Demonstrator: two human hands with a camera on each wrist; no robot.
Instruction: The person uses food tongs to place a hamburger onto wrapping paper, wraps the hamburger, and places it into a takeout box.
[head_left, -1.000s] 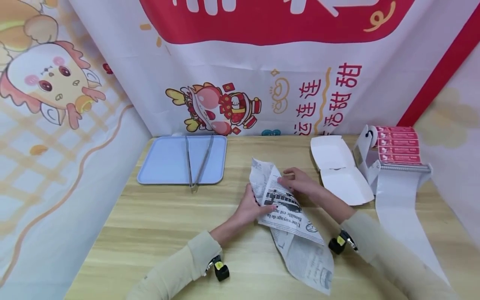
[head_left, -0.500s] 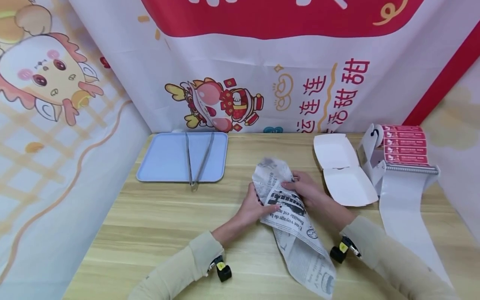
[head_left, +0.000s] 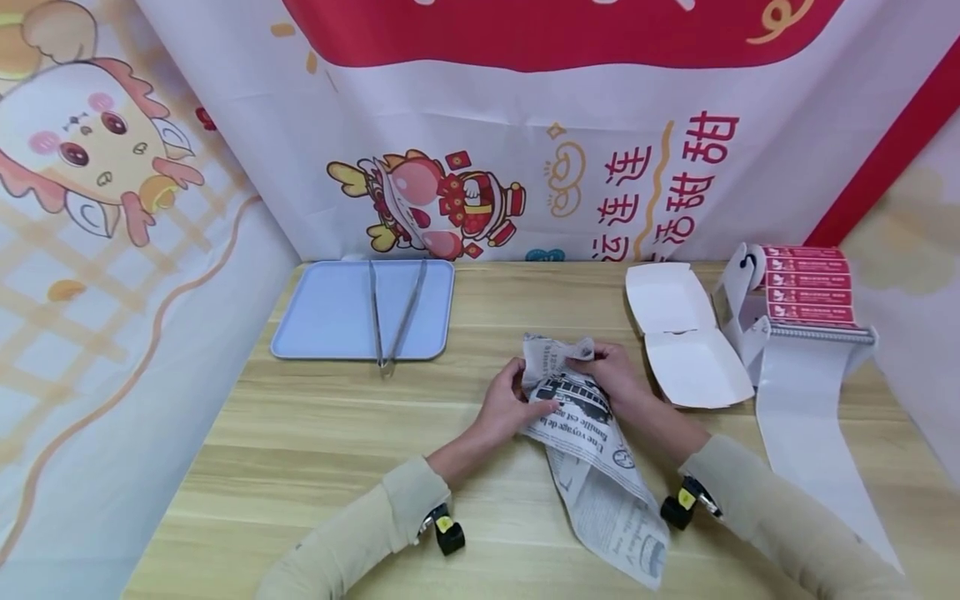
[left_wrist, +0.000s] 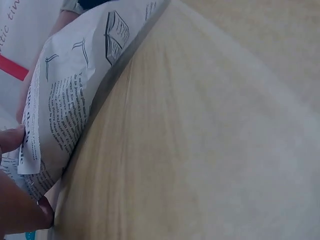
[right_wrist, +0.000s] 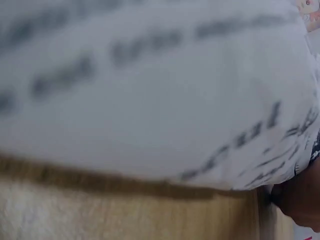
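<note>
A sheet of newsprint-patterned paper [head_left: 588, 454], rolled and folded over into a wrap, lies slantwise between both hands. My left hand [head_left: 504, 408] grips its left side, thumb across the printed top and fingers at the edge. My right hand [head_left: 617, 377] pinches the upper right part, where the far end is creased and bent inward. Whether anything is inside the paper cannot be seen. The left wrist view shows the wrap [left_wrist: 70, 90] just above the wood, with a thumb on it. Close, blurred paper [right_wrist: 165, 105] fills much of the right wrist view.
Metal tongs [head_left: 393, 325] lie across a light blue tray [head_left: 322, 312] at the back left. An opened white carton [head_left: 693, 358] stands beyond my right hand, beside a dispenser with a roll of red labels [head_left: 810, 283]. Its white backing strip [head_left: 806, 433] trails toward the front.
The paper's pointed far end has been folded down and gathered inward. My right fingers have shifted to that far end, while the left hand keeps its grip at the left side.
</note>
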